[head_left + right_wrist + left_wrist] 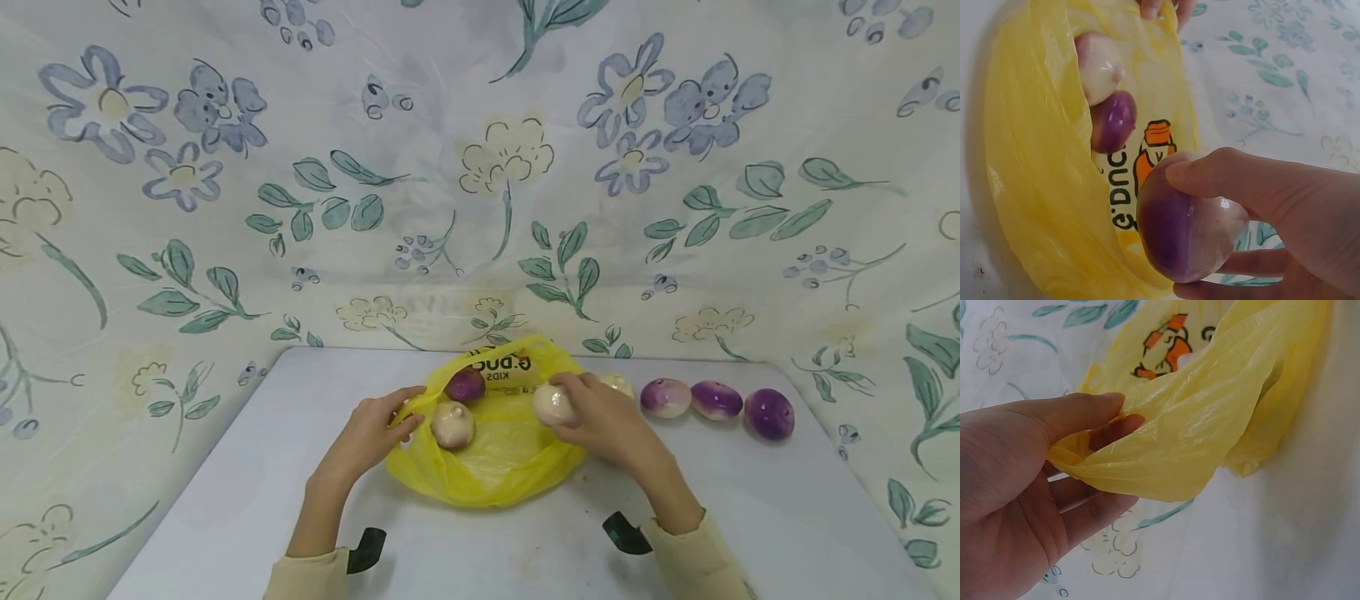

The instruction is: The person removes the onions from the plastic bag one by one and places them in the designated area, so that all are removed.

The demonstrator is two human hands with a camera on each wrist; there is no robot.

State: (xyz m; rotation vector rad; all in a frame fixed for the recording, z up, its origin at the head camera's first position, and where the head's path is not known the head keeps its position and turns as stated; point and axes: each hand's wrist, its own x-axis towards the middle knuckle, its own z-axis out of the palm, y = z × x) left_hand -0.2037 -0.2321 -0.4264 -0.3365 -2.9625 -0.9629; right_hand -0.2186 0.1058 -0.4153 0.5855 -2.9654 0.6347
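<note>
A yellow plastic bag (487, 483) lies on the table with its mouth held wide. My left hand (378, 429) grips the left rim of the bag, its film caught between thumb and fingers (1100, 515). Inside the bag are a pale vegetable bulb (453, 425) and a dark purple one (465, 385). In my right hand (603, 417) is a glossy purple-and-white vegetable bulb (1175, 225), held by thumb and fingers over the right side of the bag's mouth. The head view shows its pale side; the right wrist view shows its purple part.
Right of the bag, a row of bulbs stands on the white table (225, 492): a pale bulb (618, 385) partly behind my right hand, two purple-and-white bulbs (666, 398) and a dark purple bulb (768, 414). A floral cloth (450, 167) hangs behind the table.
</note>
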